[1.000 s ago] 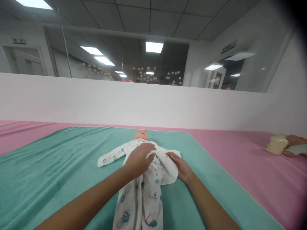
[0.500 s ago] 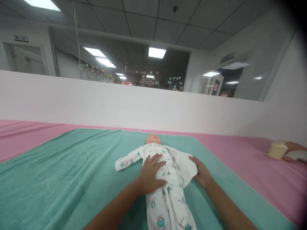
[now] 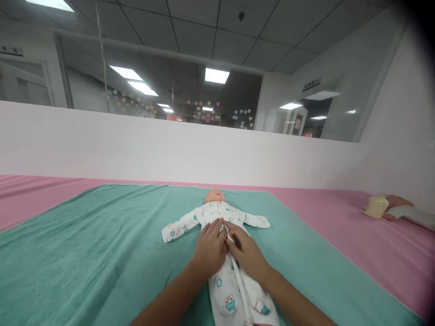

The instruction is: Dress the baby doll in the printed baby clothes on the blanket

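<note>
A baby doll (image 3: 215,196) lies on its back in a white printed onesie (image 3: 227,296), its head towards the wall. Both sleeves are spread out to the sides. My left hand (image 3: 210,246) rests on the doll's middle, its fingers bent at the front edge of the onesie. Opposite it, my right hand (image 3: 246,251) pinches the same front edge, and the two hands' fingertips meet on the chest. Just what fastening or fold lies between the fingertips is hidden. Below the hands, the front seam runs down between the legs.
A green blanket (image 3: 102,253) lies under the doll, over a pink sheet (image 3: 326,213). At the right lies another doll-like figure with a pale yellow piece (image 3: 376,206) at its end. A white low wall (image 3: 170,149) with glass above stands behind.
My right hand has let go of the raised front flap at the right and moved left to the chest. The flap now lies folded over, showing the right sleeve. My left fingers have bent.
</note>
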A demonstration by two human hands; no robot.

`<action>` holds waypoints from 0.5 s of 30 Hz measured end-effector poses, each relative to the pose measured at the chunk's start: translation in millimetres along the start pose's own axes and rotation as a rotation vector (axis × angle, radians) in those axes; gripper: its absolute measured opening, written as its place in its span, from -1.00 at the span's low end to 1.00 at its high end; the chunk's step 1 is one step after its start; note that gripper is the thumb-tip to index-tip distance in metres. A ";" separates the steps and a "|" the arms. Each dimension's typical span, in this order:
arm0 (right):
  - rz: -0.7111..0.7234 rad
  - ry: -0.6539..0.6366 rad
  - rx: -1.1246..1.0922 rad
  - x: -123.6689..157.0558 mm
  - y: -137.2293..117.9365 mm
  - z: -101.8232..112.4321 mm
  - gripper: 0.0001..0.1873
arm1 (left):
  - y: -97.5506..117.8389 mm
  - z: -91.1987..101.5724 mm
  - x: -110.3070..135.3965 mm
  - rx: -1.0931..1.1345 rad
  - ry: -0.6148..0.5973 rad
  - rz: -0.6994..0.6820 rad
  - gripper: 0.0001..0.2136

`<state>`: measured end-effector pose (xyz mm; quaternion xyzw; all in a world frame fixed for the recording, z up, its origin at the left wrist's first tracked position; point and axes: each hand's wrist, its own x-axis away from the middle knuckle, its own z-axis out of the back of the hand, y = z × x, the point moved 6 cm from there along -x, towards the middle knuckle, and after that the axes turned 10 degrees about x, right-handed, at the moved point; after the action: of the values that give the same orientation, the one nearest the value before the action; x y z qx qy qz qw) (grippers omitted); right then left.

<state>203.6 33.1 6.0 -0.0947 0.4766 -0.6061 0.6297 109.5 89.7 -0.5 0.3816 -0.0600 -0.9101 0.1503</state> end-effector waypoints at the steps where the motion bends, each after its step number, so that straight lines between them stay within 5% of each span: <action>1: -0.002 0.002 0.029 9.2 3.8 1.5 -0.79 | 1.4 2.3 -0.4 -0.010 0.017 0.001 -0.68; 6: -0.037 0.070 0.105 28.9 24.8 19.2 -0.58 | 12.9 11.5 -2.6 -0.078 0.023 -0.052 -0.78; 15: 0.164 0.165 0.233 32.6 20.1 37.5 -0.74 | 39.2 2.7 -0.5 -0.135 -0.110 -0.246 -0.84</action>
<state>237.8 -6.9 -4.0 0.0684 0.4595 -0.6095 0.6424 116.8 52.7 10.5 0.3248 0.0406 -0.9430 0.0595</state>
